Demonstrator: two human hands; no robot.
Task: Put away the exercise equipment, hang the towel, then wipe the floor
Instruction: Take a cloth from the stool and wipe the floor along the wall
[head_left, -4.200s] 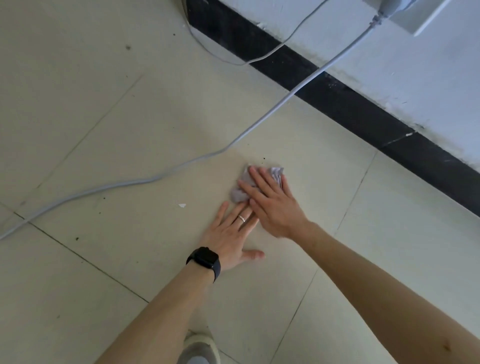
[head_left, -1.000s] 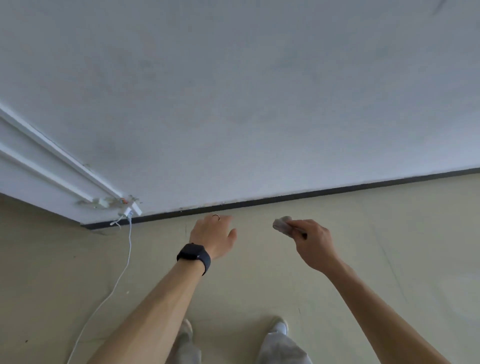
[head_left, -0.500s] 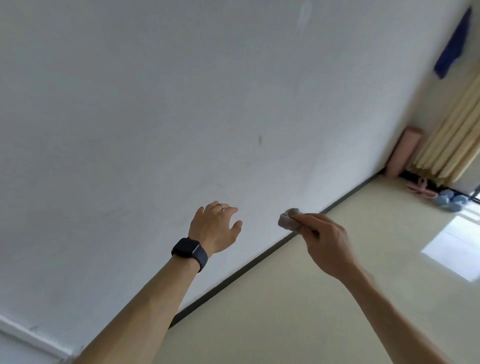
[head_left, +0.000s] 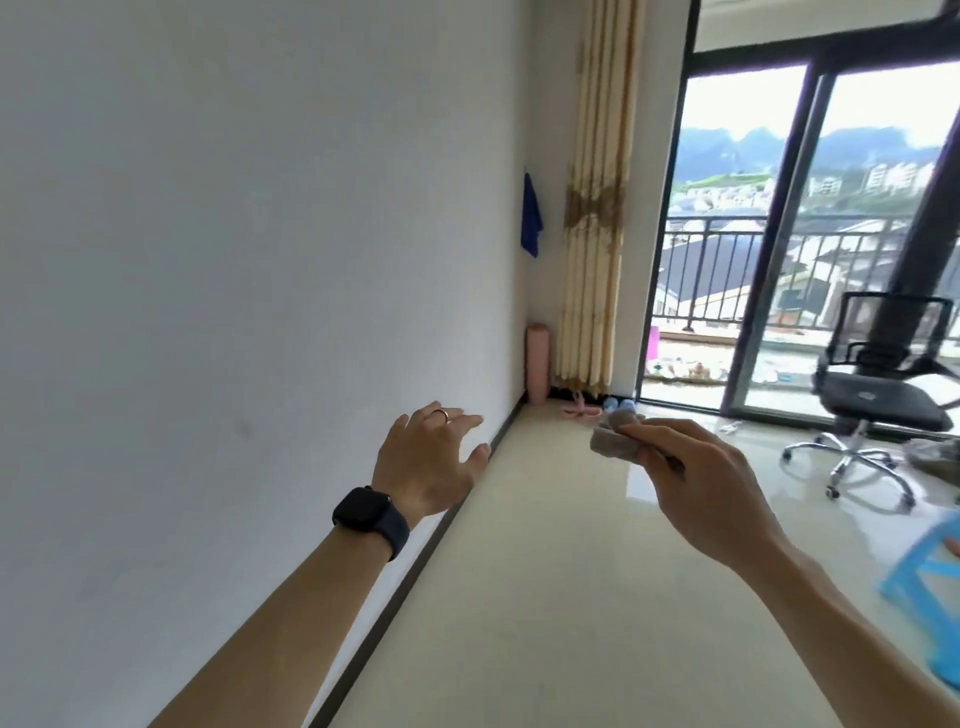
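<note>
My right hand pinches a small crumpled grey cloth in front of me, at chest height above the floor. My left hand, with a black watch on the wrist, is raised beside the white wall with relaxed fingers and holds nothing. A blue towel hangs on the wall at the far end. A rolled pink mat stands upright in the far corner. On the floor beside it lie a pink resistance band and pale blue dumbbells, partly hidden by the cloth.
A beige curtain hangs by the glass balcony door. A black office chair stands at the right. A blue plastic stool is at the right edge. The glossy tiled floor runs along the wall's dark skirting.
I have risen from the floor, where my right hand pressed the cloth down. The view has swung up and right to the room's far end; both hands are lifted in the air.
</note>
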